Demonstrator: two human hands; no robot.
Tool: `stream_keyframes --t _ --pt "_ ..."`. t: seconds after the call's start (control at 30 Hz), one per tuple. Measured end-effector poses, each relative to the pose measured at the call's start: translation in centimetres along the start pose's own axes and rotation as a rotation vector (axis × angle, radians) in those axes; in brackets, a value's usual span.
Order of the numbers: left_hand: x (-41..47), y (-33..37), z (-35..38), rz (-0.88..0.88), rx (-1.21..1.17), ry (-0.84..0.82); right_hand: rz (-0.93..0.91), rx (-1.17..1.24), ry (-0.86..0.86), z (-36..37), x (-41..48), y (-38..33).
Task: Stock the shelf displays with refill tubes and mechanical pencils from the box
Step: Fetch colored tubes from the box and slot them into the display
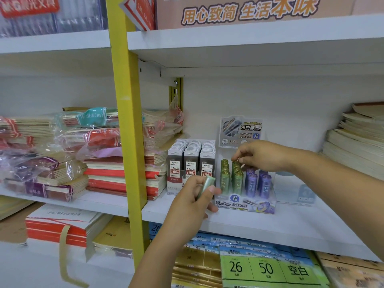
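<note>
A lead-refill display box (245,204) stands on the white shelf (270,225), holding rows of green tubes (225,179) on its left and purple tubes (265,183) on its right. My left hand (195,200) grips one green refill tube (206,185) just left of the display. My right hand (259,155) reaches over the display, its fingertips pinching the cap of a green tube (236,164) in the back of the second row. Left of this display stands another display (191,165) of grey 0.5 lead cases.
A yellow upright post (128,142) divides the shelving. Stacks of wrapped notebooks (68,154) fill the shelf to the left, and paper stacks (357,140) sit at far right. Packs of loose-leaf paper (268,265) lie on the shelf below. A clear stand (297,192) sits right of the tube display.
</note>
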State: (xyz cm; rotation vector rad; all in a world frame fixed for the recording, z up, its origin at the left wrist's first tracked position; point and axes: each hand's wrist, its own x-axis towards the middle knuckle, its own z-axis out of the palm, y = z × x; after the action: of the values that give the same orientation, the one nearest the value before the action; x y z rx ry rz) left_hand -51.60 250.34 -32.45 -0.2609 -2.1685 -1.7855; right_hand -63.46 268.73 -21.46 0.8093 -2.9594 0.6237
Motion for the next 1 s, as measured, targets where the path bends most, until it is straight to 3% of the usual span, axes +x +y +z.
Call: stream_keyframes --t 0.1,0.17,0.33,0.47,0.57,0.7,0.9,1.0 --pt "-0.2 0.3 0.0 0.023 -0.02 0.025 -0.149 -0.006 0.28 0.0 -1.7 -0.3" --pt "-0.3 0.5 0.0 0.045 -0.027 0.05 -0.251 0.116 0.403 0.3 -3.6 -1.1" --pt "-0.4 1.0 0.4 0.075 0.015 -0.005 -0.29 0.384 0.136 2.8 -7.3 -3.5" --pt "-0.8 1.2 0.4 0.018 -0.125 -0.053 -0.226 0.584 0.201 3.4 -7.9 -3.2" --pt "-0.9 1.0 -0.2 0.021 -0.286 -0.001 -0.157 0.654 0.192 3.2 -8.1 -2.0" --pt "-0.5 0.9 -0.3 0.067 -0.324 0.073 -0.207 0.492 0.123 3.0 -8.4 -1.2" --pt "-0.1 1.5 0.2 0.142 -0.215 0.132 -0.418 0.127 0.278 3.1 -8.5 -2.7" --pt "0.1 1.8 0.4 0.146 -0.2 0.176 -0.46 0.084 0.277 3.9 -7.8 -3.0"
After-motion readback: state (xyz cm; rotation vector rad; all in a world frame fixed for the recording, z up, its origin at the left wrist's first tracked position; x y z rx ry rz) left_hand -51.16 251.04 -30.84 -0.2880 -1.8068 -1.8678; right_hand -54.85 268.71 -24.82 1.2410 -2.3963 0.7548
